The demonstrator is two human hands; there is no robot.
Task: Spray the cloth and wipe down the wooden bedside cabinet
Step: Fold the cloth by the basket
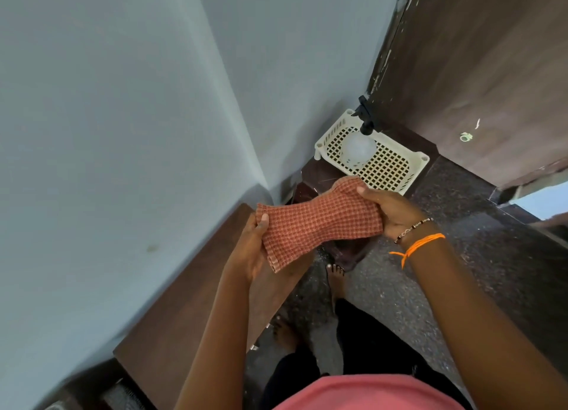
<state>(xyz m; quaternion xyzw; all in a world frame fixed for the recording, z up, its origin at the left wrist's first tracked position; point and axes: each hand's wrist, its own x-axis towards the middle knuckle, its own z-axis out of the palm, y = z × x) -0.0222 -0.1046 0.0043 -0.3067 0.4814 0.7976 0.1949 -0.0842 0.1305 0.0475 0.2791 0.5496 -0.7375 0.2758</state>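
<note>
Both hands hold the orange checked cloth stretched between them in front of the body, above the dark speckled floor. The left hand has its grip pinched on the cloth's lower left end, thumb on top and fingers curled beneath, with a folded corner hanging down past the palm. The right hand has its grip closed on the upper right end, thumb pressed on the top edge. The right wrist wears a bead bracelet and an orange thread.

The wooden bedside cabinet stands to the left, against the pale blue wall, its brown top running just beside the left forearm. Beyond the cloth, in the corner, a cream plastic basket holds a clear spray bottle with a black trigger head. A dark wooden panel rises to the right of the basket. Bare feet show on the floor below the cloth.
</note>
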